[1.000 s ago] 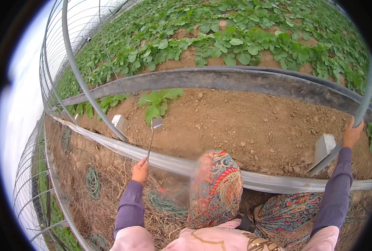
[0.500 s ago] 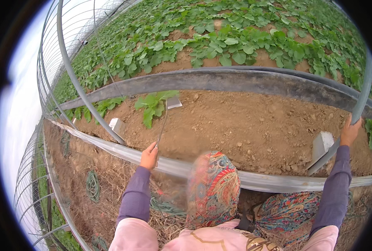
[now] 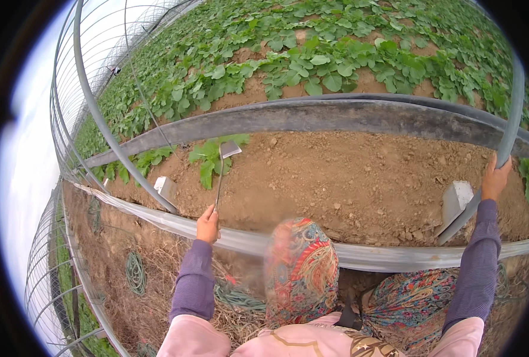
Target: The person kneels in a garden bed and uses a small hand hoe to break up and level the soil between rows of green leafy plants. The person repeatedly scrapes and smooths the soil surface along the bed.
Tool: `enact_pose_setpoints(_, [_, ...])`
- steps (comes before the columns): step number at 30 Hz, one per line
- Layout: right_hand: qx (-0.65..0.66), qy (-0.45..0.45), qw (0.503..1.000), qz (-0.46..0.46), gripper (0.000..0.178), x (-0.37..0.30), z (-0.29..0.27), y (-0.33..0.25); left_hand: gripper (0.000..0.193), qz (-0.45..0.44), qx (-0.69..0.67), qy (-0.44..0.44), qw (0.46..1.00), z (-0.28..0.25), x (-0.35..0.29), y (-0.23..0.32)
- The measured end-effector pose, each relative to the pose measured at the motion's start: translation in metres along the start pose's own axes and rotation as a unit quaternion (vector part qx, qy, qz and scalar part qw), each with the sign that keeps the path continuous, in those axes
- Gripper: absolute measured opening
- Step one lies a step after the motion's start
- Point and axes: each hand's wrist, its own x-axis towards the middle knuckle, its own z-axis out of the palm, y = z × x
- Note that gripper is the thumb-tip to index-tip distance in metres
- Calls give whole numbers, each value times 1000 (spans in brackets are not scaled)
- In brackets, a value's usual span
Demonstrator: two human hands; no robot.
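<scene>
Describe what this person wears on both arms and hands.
Both forearms are covered by snug purple ribbed sleeves reaching the wrists, under looser pale pink upper sleeves. The left hand and right hand are bare: no gloves, and no rings or watch that the picture lets me make out.

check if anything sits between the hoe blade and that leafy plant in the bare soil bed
Nothing visible does. The left hand holds the thin handle of the hoe, and its blade is already right at the leafy plant, overlapping its leaves in this view. Only loose brown soil lies around them. The right hand grips a hoop pole far aside.
</scene>
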Motion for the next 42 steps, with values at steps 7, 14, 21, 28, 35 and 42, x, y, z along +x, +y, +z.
enact_pose_setpoints(7, [3, -13, 1000, 26, 52, 0, -1, -6, 36, 20, 31, -31, 999, -8, -21, 8])
enact_pose_setpoints(14, [-20, -13, 999, 44, 52, 0, -6, -15, 34, -7, 93, -109, 990, 7, -29, -6])
enact_pose_setpoints(21, [-1, 0, 1000, 18, 52, -3, -1, -7, 34, 10, 84, -98, 992, 45, 29, 19])
enact_pose_setpoints(28, [-4, -5, 1000, 20, 52, 0, -2, -10, 37, -6, 87, -110, 990, 65, 41, 40])
enact_pose_setpoints(35, [4, 0, 1000, 21, 52, -3, -3, -11, 37, 15, 72, -113, 991, 60, 25, 57])
enact_pose_setpoints(42, [-9, 4, 1000, 26, 52, -1, -5, -10, 37, -10, 118, -156, 981, 32, 6, 49])
